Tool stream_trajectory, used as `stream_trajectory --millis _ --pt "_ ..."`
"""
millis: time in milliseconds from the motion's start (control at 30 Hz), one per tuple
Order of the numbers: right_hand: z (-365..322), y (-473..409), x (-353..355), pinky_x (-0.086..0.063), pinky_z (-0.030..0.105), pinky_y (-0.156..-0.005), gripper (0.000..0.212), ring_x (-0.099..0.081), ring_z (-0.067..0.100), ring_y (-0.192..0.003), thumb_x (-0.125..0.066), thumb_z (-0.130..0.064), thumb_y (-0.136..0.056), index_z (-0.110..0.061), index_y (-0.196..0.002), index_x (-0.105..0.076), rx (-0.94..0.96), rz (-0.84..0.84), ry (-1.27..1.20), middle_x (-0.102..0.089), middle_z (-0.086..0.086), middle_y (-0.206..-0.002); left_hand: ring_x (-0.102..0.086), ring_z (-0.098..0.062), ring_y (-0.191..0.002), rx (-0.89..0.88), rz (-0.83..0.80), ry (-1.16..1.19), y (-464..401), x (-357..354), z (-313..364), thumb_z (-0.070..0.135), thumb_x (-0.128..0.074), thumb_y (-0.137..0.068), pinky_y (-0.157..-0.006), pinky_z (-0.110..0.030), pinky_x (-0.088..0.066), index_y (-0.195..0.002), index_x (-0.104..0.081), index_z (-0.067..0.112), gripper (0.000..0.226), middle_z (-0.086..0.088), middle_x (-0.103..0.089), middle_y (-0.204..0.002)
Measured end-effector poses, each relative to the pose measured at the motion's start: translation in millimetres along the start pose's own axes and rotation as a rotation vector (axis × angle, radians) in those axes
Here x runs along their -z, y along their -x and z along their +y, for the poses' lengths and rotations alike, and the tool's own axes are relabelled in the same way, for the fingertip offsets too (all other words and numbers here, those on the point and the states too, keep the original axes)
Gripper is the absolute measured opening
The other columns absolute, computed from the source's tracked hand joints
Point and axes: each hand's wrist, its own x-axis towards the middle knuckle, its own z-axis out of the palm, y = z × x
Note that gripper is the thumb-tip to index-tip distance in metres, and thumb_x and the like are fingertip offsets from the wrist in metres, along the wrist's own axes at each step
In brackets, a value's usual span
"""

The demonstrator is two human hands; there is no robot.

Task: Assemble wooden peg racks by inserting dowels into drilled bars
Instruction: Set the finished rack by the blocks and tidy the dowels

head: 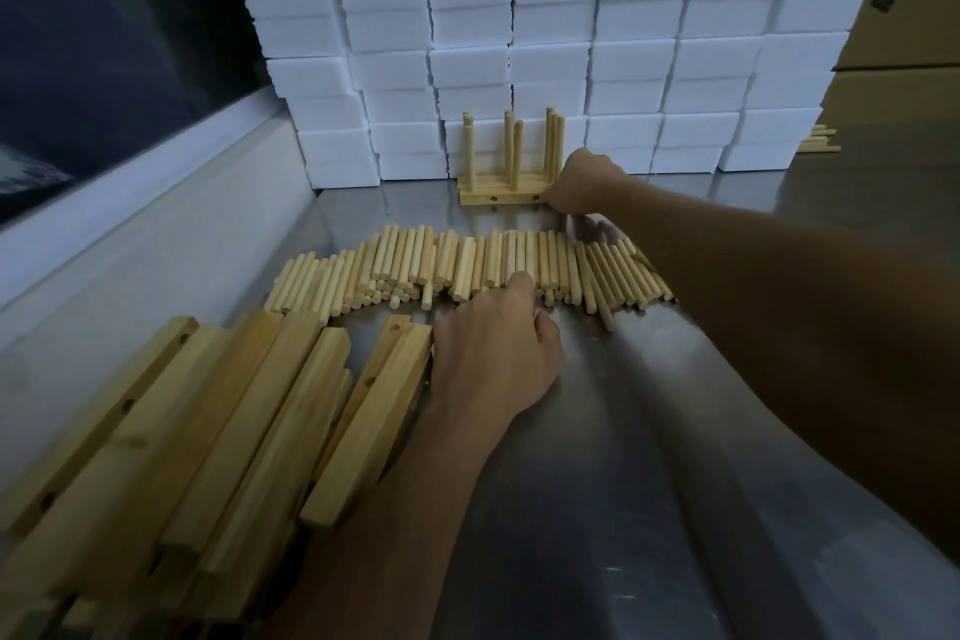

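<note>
An assembled peg rack (pixel 501 195) with several upright dowels stands at the back of the steel table, against the white foam blocks. My right hand (pixel 584 185) grips the rack's right end, fingers curled round the base bar. A long row of loose dowels (pixel 467 265) lies across the table's middle. My left hand (pixel 496 348) reaches into that row, its fingertips touching the dowels near the centre; whether it pinches one is hidden. Drilled wooden bars (pixel 218 431) are piled at the lower left, right beside my left wrist.
A tall wall of white foam blocks (pixel 545 42) closes off the back. Cardboard boxes (pixel 904 16) stand at the right, with a few more dowels (pixel 821 140) beside them. A white ledge (pixel 130 203) runs along the table's left edge. Bare steel tabletop (pixel 649 483) spreads at the front.
</note>
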Motion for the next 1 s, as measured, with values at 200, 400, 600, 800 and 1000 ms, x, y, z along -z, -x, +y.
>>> stream_trajectory --millis 200,400,600,800,1000 --pt "0.5 26.7 16.4 -0.045 0.03 -0.061 0.028 -0.057 0.02 -0.073 -0.061 -0.036 -0.091 -0.008 -0.087 -0.058 0.093 0.047 -0.032 -0.058 0.004 -0.079 -0.045 -0.013 -0.061 0.009 -0.002 0.002 0.1 0.0 -1.6 0.032 -0.049 -0.096 -0.058 -0.033 -0.029 -0.086 -0.042 0.025 0.014 0.007 -0.053 -0.073" --pt "12.4 109.3 12.5 -0.059 0.032 -0.059 0.024 -0.066 0.015 -0.062 -0.06 -0.027 -0.093 -0.011 -0.081 -0.072 0.264 0.385 -0.257 -0.068 -0.001 -0.068 -0.045 -0.015 -0.065 0.018 -0.013 0.011 0.2 0.1 -1.1 0.035 -0.05 -0.095 -0.064 -0.034 -0.032 -0.086 -0.043 0.026 0.015 0.009 -0.053 -0.072" --pt "52.7 180.8 -7.7 -0.051 0.041 -0.058 0.029 -0.055 0.014 -0.059 -0.06 -0.027 -0.094 -0.011 -0.072 -0.065 0.445 0.516 -0.169 -0.059 -0.002 -0.066 -0.048 -0.019 -0.066 0.018 0.013 -0.007 1.3 0.6 0.7 0.034 -0.052 -0.095 -0.063 -0.034 -0.034 -0.084 -0.045 0.026 0.015 0.007 -0.056 -0.073" --pt "55.5 182.1 -6.2 -0.048 0.041 -0.056 0.035 -0.052 0.019 -0.055 -0.06 -0.027 -0.094 -0.007 -0.065 -0.062 0.445 0.502 -0.189 -0.057 0.002 -0.06 -0.052 -0.016 -0.066 0.024 0.003 -0.041 3.1 4.1 2.7 0.034 -0.054 -0.095 -0.058 -0.032 -0.034 -0.085 -0.05 0.025 0.014 0.008 -0.057 -0.072" --pt "59.0 177.6 -6.0 -0.05 0.04 -0.055 0.035 -0.054 0.015 -0.051 -0.062 -0.028 -0.093 -0.009 -0.062 -0.064 0.404 0.503 -0.28 -0.058 -0.002 -0.055 -0.056 -0.012 -0.057 0.134 -0.154 0.282 -12.1 35.0 12.4 0.033 -0.065 -0.089 -0.055 -0.027 -0.041 -0.078 -0.061 0.028 0.013 0.008 -0.059 -0.062"
